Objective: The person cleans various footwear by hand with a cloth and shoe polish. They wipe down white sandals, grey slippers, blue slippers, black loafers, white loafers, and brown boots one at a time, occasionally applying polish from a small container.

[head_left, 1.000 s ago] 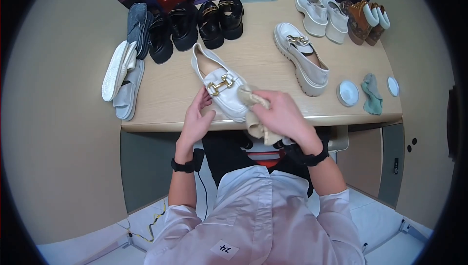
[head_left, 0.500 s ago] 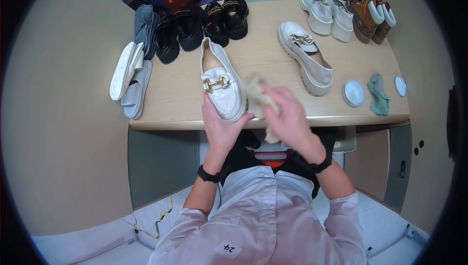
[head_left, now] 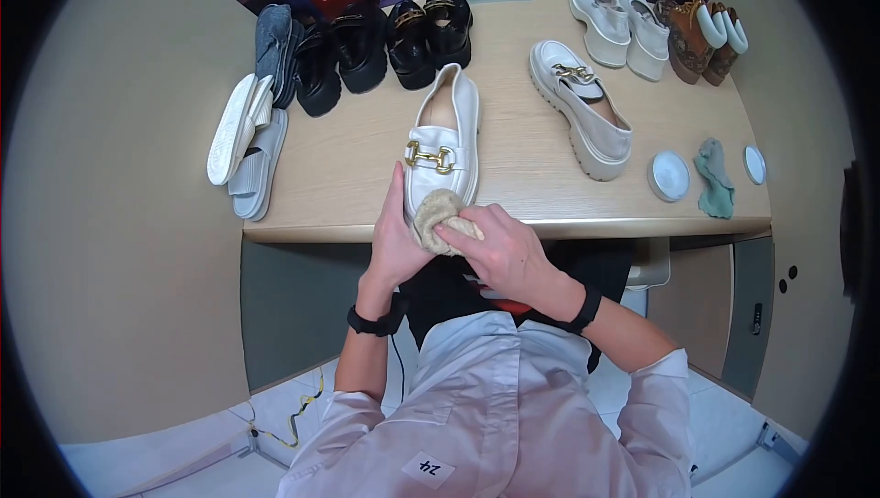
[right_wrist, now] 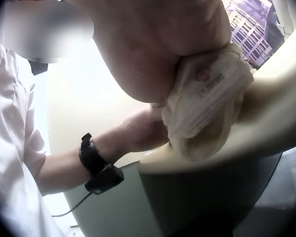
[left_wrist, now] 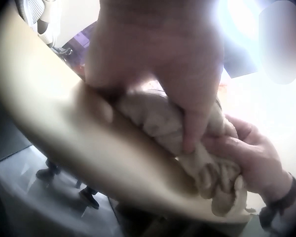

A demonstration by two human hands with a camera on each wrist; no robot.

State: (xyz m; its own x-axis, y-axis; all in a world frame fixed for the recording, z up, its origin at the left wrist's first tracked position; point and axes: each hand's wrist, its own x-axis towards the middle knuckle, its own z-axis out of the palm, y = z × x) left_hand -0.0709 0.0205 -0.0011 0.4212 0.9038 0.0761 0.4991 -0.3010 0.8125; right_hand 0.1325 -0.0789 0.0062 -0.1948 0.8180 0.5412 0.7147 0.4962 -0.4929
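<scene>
A white loafer with a gold buckle (head_left: 442,136) stands near the desk's front edge, toe toward the person. Along its left side and toe lies the left hand (head_left: 401,246), its fingers round the shoe's side. The right hand (head_left: 509,255) pinches a beige cloth (head_left: 438,214) and presses it on the toe. In the left wrist view the cloth (left_wrist: 160,121) bunches beneath the left hand (left_wrist: 158,49), with the right hand (left_wrist: 256,158) beside it. The right wrist view shows the cloth (right_wrist: 202,103), with a printed label, under the right hand (right_wrist: 158,44).
Another white loafer (head_left: 587,113) stands to the right. Black shoes (head_left: 357,49), slippers (head_left: 257,164), white platform shoes (head_left: 600,21) and brown boots (head_left: 687,40) stand around the desk (head_left: 339,168). At right are a white dish (head_left: 668,175), a green cloth (head_left: 713,177) and another small dish (head_left: 753,164).
The loafer has shifted right and turned slightly. The cloth in the right hand has moved from beside the loafer onto its toe, and the left hand has moved up along the shoe's left side.
</scene>
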